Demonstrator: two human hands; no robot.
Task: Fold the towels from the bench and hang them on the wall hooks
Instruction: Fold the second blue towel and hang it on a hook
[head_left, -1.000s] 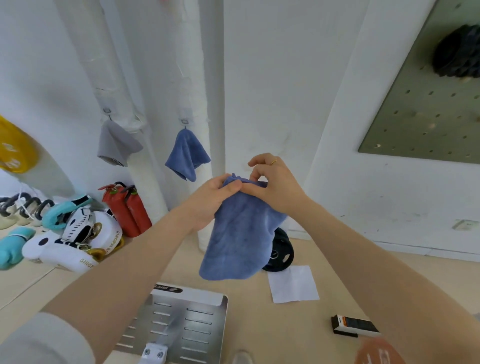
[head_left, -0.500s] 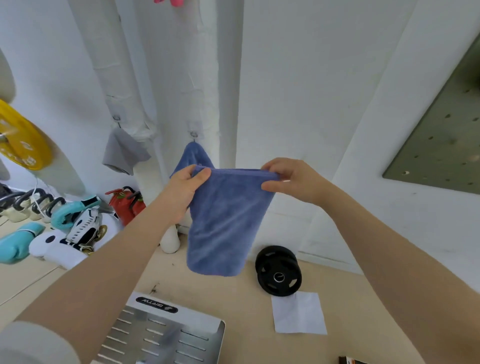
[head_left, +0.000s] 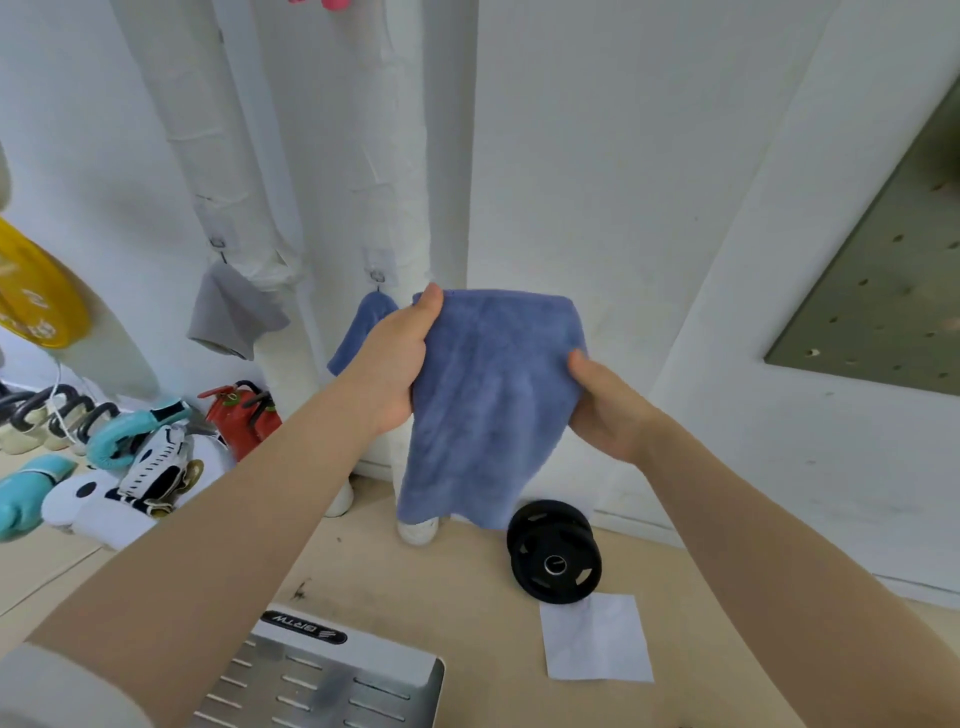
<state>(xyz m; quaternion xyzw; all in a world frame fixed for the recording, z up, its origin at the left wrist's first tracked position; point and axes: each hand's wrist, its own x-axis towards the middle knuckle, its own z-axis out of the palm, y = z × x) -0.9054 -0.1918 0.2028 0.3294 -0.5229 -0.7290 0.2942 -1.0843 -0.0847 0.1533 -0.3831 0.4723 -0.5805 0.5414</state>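
A blue towel (head_left: 488, 405) hangs in front of me, held up before the white wall. My left hand (head_left: 400, 364) grips its upper left edge, thumb on top. My right hand (head_left: 602, 410) holds its right side lower down, fingers behind the cloth. On the wall behind, a grey towel (head_left: 234, 312) hangs from one hook (head_left: 218, 244). A second blue towel (head_left: 358, 332) hangs from another hook (head_left: 378, 275), partly hidden by my left hand.
A black weight plate (head_left: 553, 551) leans against the wall on the floor, with a white sheet (head_left: 595, 639) beside it. A metal perforated platform (head_left: 322, 675) lies below my arms. Boxing gloves (head_left: 130, 467), a red extinguisher (head_left: 239, 415) and a yellow plate (head_left: 36, 291) are left. A pegboard (head_left: 883, 291) hangs right.
My right hand has slid from the towel's top right corner down its right side. My left hand has shifted further right across the top. The towel sits closer to the wall.
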